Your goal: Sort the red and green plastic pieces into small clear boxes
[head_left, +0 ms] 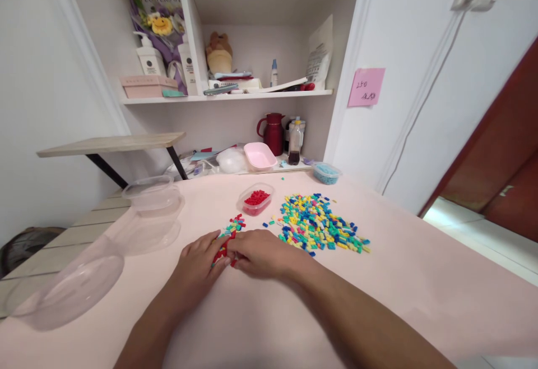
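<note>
A small mixed pile of toy building bricks (pixel 234 225), with several red ones, lies at the middle of the table. My left hand (pixel 199 259) rests against its left side, fingers stretched forward and thumb apart. From the right, my right hand (pixel 258 252) reaches into the same pile with fingers curled down and closed; what they hold is hidden. Red bricks (pixel 221 252) show between the two hands. Just behind stands a clear plastic tub (pixel 240 207) with red bricks in it. A larger heap of mixed-colour bricks (pixel 315 226) spreads out to the right.
Clear empty containers (pixel 151 234) and a large clear lid-like piece (pixel 79 285) lie at the left. A tub of light-blue bricks (pixel 327 174) sits at the back right. Behind the pink-covered table (pixel 420 279) are a pink basin (pixel 259 156), a red jug (pixel 274 133) and a bottle (pixel 295 144).
</note>
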The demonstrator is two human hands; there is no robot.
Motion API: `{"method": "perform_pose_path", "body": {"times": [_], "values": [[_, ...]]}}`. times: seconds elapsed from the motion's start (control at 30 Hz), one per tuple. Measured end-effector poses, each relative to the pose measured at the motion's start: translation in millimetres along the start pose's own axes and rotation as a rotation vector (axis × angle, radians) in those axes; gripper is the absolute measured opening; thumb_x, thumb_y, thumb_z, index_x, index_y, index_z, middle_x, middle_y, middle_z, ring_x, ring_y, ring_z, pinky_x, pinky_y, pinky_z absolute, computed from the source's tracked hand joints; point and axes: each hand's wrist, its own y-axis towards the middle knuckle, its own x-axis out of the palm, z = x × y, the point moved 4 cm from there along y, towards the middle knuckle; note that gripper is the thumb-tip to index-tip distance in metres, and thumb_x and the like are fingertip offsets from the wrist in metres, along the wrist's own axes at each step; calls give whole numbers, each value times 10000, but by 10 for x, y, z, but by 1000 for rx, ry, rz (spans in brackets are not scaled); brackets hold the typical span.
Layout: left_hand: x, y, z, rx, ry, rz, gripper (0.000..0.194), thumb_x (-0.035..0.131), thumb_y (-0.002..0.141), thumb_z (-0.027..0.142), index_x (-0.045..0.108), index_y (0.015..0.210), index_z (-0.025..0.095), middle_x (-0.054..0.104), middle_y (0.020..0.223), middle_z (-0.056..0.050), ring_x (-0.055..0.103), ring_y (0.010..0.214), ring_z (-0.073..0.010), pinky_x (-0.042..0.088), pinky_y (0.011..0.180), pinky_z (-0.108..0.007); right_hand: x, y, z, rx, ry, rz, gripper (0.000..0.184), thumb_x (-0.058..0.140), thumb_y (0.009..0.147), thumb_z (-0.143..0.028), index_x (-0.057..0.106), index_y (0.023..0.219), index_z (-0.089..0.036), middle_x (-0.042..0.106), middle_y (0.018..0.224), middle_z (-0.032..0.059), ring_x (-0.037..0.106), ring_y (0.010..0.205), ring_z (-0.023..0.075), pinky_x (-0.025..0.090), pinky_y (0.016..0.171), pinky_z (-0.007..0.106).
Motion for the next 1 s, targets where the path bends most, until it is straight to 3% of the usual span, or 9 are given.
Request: {"method": "perform_pose_path", "body": {"times": [0.67,1.0], "values": [[23,1,-41,11,2,37,459,411,919,435,519,1344,299,531,1411,-78,457,1307,-259,352,1064,-480,-13,1,-28,5,-35,5,112,560,857,-282,616,917,-206,683,995,39,611,879,182,359,666,263],[3,-19,-8,-26,-11,-9,496,384,930,453,468,1393,298,485,1458,-72,402,1359,-253,332,1087,-485,-4,4,-14,-7,-38,7,126,553,838,-298,626,904,-219,682,990,32,616,855,183,355,649,264]]}}
